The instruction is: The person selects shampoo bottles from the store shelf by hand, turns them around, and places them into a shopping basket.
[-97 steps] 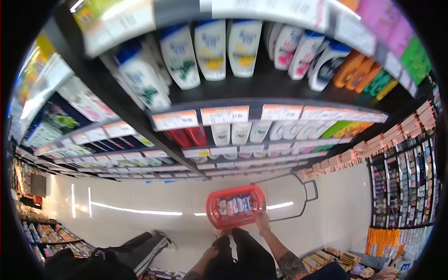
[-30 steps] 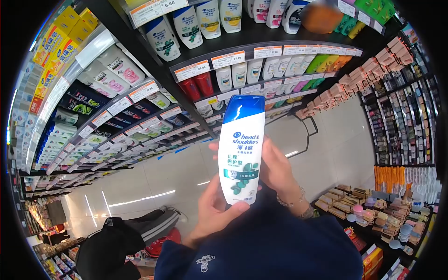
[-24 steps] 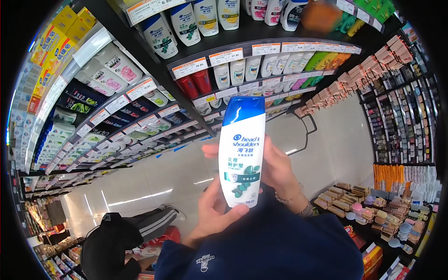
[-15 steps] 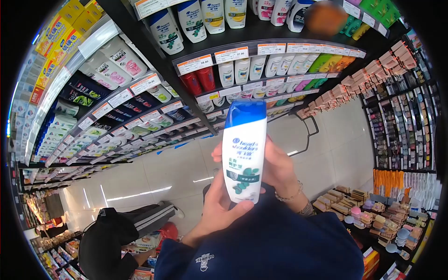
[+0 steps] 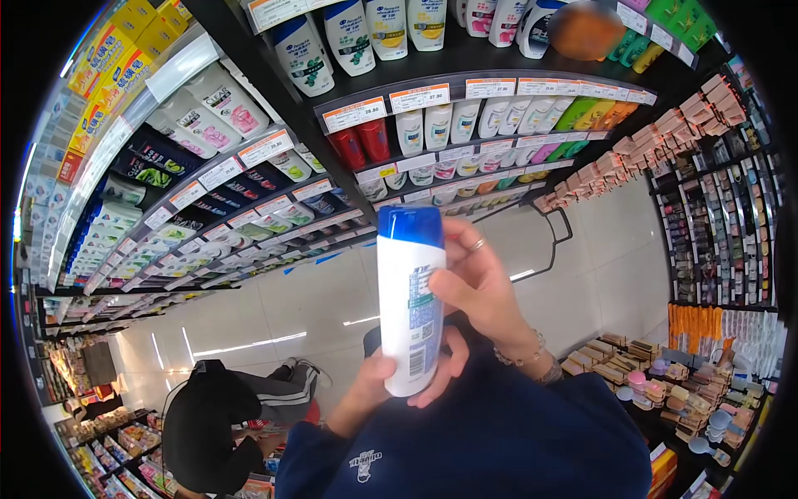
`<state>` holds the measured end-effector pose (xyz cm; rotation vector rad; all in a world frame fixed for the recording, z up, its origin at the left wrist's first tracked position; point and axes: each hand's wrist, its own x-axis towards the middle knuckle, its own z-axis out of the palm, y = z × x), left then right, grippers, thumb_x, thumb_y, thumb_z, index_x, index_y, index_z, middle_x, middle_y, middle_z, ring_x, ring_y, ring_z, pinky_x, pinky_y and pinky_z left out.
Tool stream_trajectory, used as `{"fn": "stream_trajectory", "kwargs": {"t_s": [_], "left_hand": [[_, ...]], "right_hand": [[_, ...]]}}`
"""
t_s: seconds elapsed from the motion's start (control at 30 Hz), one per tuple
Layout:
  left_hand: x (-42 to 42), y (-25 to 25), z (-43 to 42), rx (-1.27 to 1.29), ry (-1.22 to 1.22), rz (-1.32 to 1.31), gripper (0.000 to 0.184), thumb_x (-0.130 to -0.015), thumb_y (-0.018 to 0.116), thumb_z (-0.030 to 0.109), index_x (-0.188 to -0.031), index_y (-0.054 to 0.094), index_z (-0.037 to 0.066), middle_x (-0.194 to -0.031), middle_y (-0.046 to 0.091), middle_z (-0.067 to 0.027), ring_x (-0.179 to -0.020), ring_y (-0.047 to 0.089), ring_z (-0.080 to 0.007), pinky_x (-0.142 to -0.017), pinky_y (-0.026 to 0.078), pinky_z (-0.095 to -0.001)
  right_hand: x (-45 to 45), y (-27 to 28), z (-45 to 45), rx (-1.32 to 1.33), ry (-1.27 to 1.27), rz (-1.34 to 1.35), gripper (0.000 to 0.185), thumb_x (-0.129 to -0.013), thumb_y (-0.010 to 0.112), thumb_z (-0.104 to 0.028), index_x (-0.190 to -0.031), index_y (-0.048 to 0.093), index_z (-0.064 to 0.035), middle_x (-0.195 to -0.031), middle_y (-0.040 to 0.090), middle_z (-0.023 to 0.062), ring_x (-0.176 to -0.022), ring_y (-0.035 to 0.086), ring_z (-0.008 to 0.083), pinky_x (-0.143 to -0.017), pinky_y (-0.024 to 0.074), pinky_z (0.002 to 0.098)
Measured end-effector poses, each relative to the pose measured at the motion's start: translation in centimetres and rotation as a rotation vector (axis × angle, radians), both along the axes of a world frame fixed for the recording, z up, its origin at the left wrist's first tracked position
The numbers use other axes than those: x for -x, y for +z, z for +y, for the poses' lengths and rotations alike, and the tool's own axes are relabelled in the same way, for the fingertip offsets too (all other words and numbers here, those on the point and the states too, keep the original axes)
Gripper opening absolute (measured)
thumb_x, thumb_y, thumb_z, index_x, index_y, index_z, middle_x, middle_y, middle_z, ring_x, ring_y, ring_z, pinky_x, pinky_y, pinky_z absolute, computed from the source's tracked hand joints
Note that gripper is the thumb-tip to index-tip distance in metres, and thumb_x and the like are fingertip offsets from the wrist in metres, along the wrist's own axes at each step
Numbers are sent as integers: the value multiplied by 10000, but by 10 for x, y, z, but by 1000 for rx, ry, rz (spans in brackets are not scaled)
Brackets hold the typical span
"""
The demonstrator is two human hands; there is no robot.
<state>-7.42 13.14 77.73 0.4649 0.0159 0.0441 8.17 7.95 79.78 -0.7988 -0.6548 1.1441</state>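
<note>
Head view: white shampoo bottle [image 5: 399, 316] held nearly upright before the wearer's navy top [image 5: 499, 449]. Left hand [image 5: 362, 392] wrapped round its base; right hand [image 5: 490, 303] gripping its upper right side, thumb on the printed label.

Bottle blocks part of the lower shelf edges behind. Beyond and above it: black shelf [image 5: 465, 71] with head & shoulders bottles [image 5: 349, 37]. Just up-left of it: 2 red containers [image 5: 374, 140]. Far upper left: yellow soap boxes [image 5: 100, 79]. Lower left: bent person in black [image 5: 208, 424]. Right of it: black tubular handle [image 5: 553, 254]; lower right, brush display [image 5: 657, 382].

Bottle smooth, glossy, flattened, blue-capped; tile floor [image 5: 274, 320] shiny; bracelet [image 5: 524, 353] beaded.
</note>
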Motion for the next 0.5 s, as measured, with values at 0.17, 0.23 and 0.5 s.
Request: {"fn": "stream_trajectory", "kwargs": {"t_s": [0.17, 0.23, 0.5], "left_hand": [[-4, -2, -3, -47, 96, -7, 891, -826, 483, 656, -1356, 240, -17, -1088, 496, -217, -534, 527, -164, -412, 396, -225], [-5, -4, -2, -44, 107, -38, 895, -838, 415, 695, -1350, 255, -22, -1115, 493, -232, -616, 560, -186, -461, 429, -241], [-5, -3, 1, -158, 78, 36, 970, -832, 304, 751, -1366, 195, -52, -1017, 536, -304, -600, 638, -275, -423, 489, -261]], "right_hand": [[2, 2, -2, -59, -194, -137, 462, -878, 602, -52, -1271, 366, 8, -1155, 565, 133, -1044, 560, 155, -905, 451, 299], [3, 3, -3, -62, -227, -162, 447, -883, 591, -50, -1266, 368, 7, -1137, 568, 129, -1031, 562, 151, -898, 453, 296], [4, -3, -2, -21, -244, -51, 377, -926, 538, -89, -1250, 372, 10, -1132, 571, 137, -1020, 564, 131, -833, 474, 253]]}}
